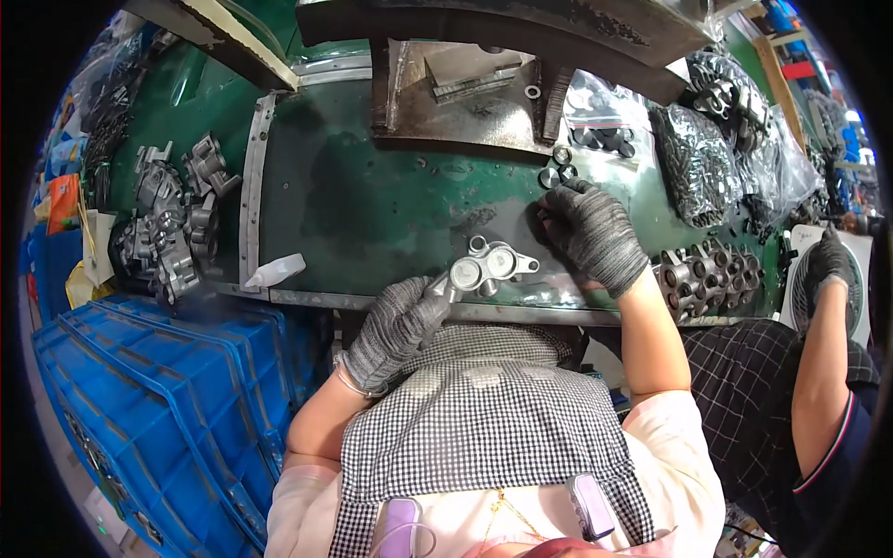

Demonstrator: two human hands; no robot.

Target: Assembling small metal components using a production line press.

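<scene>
My left hand [395, 330], in a grey knit glove, is closed around one end of a silver metal casting [484, 268], which looks like a brake caliper. The casting is held over the bench's front edge, two round bores facing up. My right hand [597, 238], gloved alike, is on the green bench with its fingers bent together. Something dark shows at its fingertips, too small to make out. Just beyond those fingers sit several small round black caps [549, 177], close to touching the glove.
A steel press frame [465, 121] stands at the back. Similar castings lie at left [172, 223] and right [709, 279], and a bag of dark parts [698, 167] lies far right. A white squeeze bottle [277, 271] and blue crates [158, 391] are left. A co-worker's gloved hand [828, 259] is right.
</scene>
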